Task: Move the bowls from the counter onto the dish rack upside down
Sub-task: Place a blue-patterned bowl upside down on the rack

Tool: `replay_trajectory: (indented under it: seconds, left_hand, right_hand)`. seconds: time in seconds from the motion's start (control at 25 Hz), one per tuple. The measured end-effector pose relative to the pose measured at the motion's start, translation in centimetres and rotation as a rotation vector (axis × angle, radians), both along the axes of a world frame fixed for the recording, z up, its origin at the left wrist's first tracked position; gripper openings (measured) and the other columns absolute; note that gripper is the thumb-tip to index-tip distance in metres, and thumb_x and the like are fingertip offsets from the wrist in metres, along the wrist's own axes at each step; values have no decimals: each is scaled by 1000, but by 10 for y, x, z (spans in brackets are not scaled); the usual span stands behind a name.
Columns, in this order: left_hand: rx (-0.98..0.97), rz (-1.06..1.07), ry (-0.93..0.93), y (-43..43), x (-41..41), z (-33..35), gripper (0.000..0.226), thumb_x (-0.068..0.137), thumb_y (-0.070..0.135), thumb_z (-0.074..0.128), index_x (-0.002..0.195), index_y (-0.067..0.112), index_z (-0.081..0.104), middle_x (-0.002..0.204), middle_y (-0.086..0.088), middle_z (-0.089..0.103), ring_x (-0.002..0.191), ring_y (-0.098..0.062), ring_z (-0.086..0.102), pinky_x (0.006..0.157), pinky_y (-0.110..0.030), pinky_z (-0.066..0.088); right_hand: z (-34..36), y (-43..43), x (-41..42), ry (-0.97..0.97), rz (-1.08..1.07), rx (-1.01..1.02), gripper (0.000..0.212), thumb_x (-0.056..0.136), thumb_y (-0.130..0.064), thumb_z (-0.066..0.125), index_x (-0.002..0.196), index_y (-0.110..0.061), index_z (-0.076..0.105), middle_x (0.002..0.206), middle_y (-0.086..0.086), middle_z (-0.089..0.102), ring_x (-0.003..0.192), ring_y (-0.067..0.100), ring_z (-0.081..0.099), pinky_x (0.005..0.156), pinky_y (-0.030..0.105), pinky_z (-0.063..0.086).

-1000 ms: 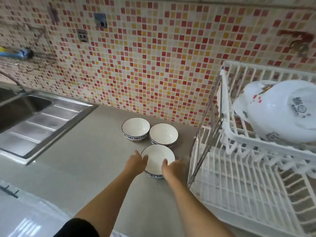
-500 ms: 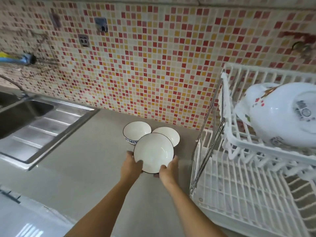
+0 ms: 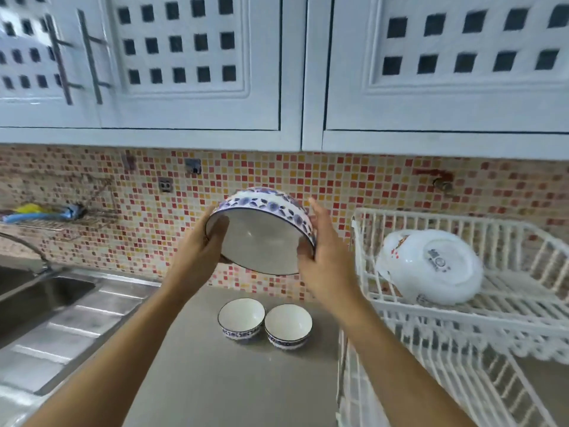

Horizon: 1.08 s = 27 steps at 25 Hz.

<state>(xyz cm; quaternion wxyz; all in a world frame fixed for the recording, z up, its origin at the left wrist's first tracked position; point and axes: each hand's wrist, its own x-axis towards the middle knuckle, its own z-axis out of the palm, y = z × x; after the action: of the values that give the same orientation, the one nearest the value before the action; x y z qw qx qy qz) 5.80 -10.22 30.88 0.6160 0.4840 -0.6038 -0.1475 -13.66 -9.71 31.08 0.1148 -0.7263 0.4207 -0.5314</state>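
A white bowl with a blue flower pattern (image 3: 261, 238) is held in the air in front of the tiled wall, tipped so its mouth faces down and toward me. My left hand (image 3: 204, 245) grips its left rim and my right hand (image 3: 323, 257) its right rim. Two more matching bowls stand upright side by side on the grey counter below: the left bowl (image 3: 241, 318) and the right bowl (image 3: 288, 326). The white two-tier dish rack (image 3: 366, 241) stands to the right of the held bowl.
A large white bowl (image 3: 431, 266) lies upside down on the rack's upper tier. A steel sink with drainboard (image 3: 61, 318) is at the left. White wall cabinets (image 3: 277, 72) hang overhead. A wall shelf with blue and yellow items (image 3: 40, 214) is at far left.
Both hands have lifted the bowl from the counter up to wall height and turned it over. The view has tilted upward, bringing the cabinets into sight.
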Motion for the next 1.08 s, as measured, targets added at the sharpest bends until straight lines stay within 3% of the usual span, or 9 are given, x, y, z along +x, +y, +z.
replay_trajectory:
  seconds: [0.2, 0.32, 0.4, 0.52, 0.64, 0.8, 0.88, 0.96, 1.08]
  left_hand:
    - [-120, -253, -162, 18, -76, 61, 40, 90, 36, 53, 128, 35, 39, 107, 5, 60, 95, -24, 64, 71, -41, 61]
    - [-6, -614, -326, 16, -127, 94, 70, 74, 8, 53, 135, 36, 33, 115, 12, 64, 91, -5, 64, 75, -26, 55]
    - [62, -779, -275, 7, -166, 111, 78, 70, -8, 41, 129, 43, 38, 112, 16, 66, 96, -1, 64, 92, -32, 47]
    - [29, -790, -455, 0, -226, 118, 60, 78, 35, 56, 126, 59, 29, 117, 28, 53, 104, 3, 61, 90, -21, 49]
    - [-2, -711, -627, -6, -286, 117, 84, 70, 56, 70, 131, 60, 13, 109, 30, 47, 95, 11, 56, 73, -3, 48]
    - [32, -681, -673, -33, -339, 103, 81, 64, 51, 77, 127, 45, 27, 126, 7, 54, 109, -15, 60, 90, -25, 50]
    - [48, -634, -704, -46, -353, 92, 82, 65, 47, 79, 130, 35, 29, 129, 5, 51, 113, -16, 57, 94, -29, 49]
    - [87, -607, -731, -60, -367, 83, 83, 67, 41, 79, 132, 27, 30, 129, 2, 50, 113, -17, 56, 92, -27, 51]
    - [157, -629, -724, -75, -384, 75, 77, 68, 30, 81, 126, 22, 32, 119, 1, 53, 104, -14, 60, 78, -18, 57]
  right_hand:
    - [74, 28, -96, 176, -82, -191, 66, 84, 1, 53, 141, -26, 34, 111, 7, 66, 87, 25, 62, 70, 29, 45]
    - [92, 33, -168, 312, -244, -335, 76, 78, 7, 59, 142, -23, 32, 119, 10, 62, 95, 30, 62, 73, 32, 46]
    - [96, 32, -217, 402, -353, -387, 87, 72, 12, 66, 143, -22, 29, 129, 13, 55, 98, 34, 62, 83, 43, 53]
    - [95, 23, -280, 507, -411, -461, 88, 72, 5, 72, 141, -24, 26, 134, 16, 49, 89, 38, 66, 78, 49, 56]
    - [86, 10, -333, 541, -398, -484, 80, 74, -1, 72, 136, -23, 26, 134, 18, 49, 82, 43, 66, 70, 50, 57]
    - [74, -9, -385, 640, -370, -451, 86, 70, 3, 75, 135, -24, 27, 132, 20, 51, 78, 39, 67, 65, 45, 57]
    - [69, -22, -410, 706, -313, -281, 90, 75, -20, 73, 140, -38, 15, 149, 9, 32, 109, 35, 59, 88, 47, 50]
    - [63, -33, -433, 782, -186, -9, 98, 69, -61, 61, 141, -48, -4, 155, -12, 2, 137, 19, 27, 111, 45, 26]
    - [51, -51, -453, 683, -33, 128, 95, 62, -84, 42, 139, -56, -6, 152, -20, -4, 142, 14, 12, 114, 46, 22]
